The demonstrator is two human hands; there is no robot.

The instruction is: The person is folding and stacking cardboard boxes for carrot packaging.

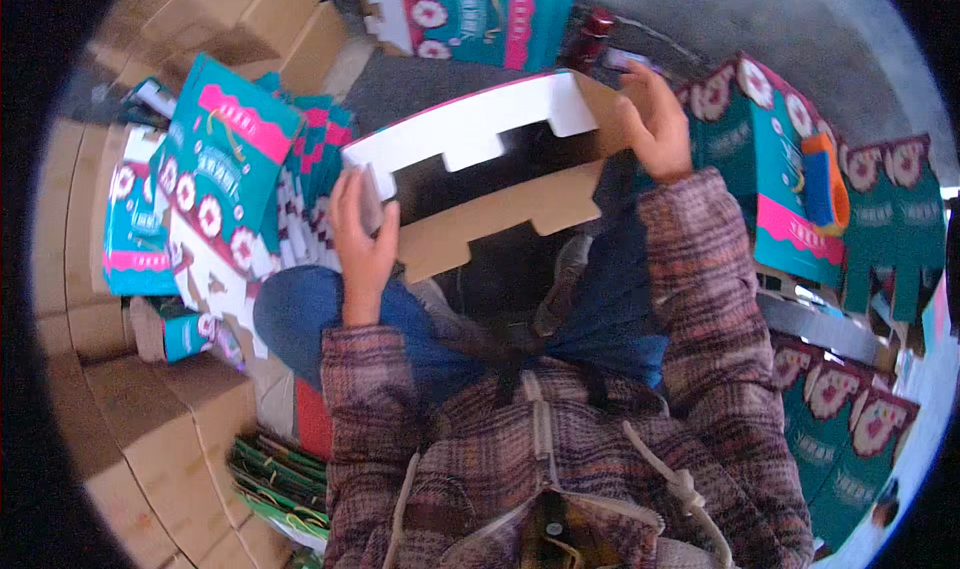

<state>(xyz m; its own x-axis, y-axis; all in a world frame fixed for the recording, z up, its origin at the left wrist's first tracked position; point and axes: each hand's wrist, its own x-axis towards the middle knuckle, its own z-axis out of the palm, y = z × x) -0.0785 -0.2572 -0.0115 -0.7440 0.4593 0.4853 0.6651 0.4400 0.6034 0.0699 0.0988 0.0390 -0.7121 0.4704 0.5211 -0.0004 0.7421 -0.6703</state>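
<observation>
Cardboard box (500, 217), left fingers (349, 197) against it, right fingers (657, 91) perhaps touching

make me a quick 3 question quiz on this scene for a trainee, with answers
1. True or false: the right hand is nearer the dark red cylinder than the left hand is.
2. Where on the open box is the left hand? A) middle B) right end C) left end
3. Fill in: the stacked brown cartons are on the person's ____ side.

Key: 1. True; 2. C; 3. left
</observation>
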